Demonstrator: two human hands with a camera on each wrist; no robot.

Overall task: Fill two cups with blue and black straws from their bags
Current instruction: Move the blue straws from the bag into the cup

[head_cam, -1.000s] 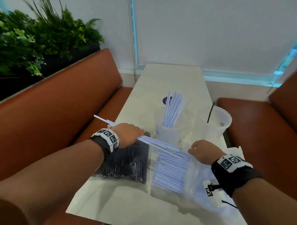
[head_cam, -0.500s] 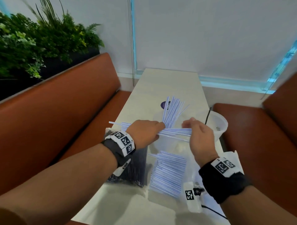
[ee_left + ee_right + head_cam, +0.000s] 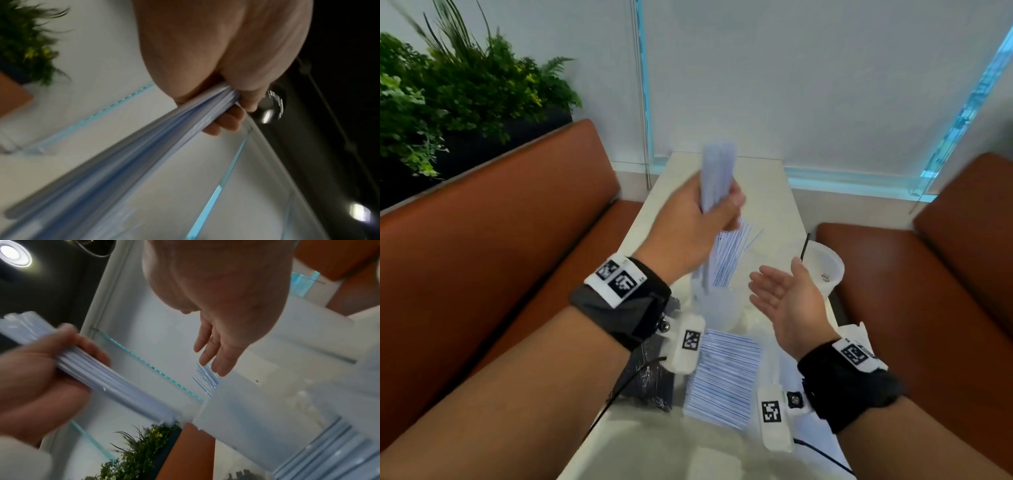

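My left hand [image 3: 714, 210] grips a bundle of blue straws [image 3: 717, 164] held nearly upright, its lower end reaching down into the clear left cup [image 3: 719, 308]. That cup holds several blue straws [image 3: 732, 253]. My right hand [image 3: 774, 287] is open, palm turned left, just right of that cup and holding nothing. The right cup [image 3: 828, 270] holds one black straw [image 3: 804, 246]. The left wrist view shows fingers [image 3: 230, 120] curled round the blurred bundle [image 3: 144, 154]. In the right wrist view the straight fingers [image 3: 211, 356] hover above the cup [image 3: 257, 410].
A clear bag of blue straws [image 3: 726, 373] lies on the white table [image 3: 654, 445] near me. The black straw bag [image 3: 650, 380] lies to its left, partly hidden by my left wrist. Brown benches [image 3: 500, 240] flank the table; plants [image 3: 448, 85] stand far left.
My left hand has lifted the bundle from lying level to nearly upright over the left cup. My right hand has let go of the straws and dropped beside the cup, open.
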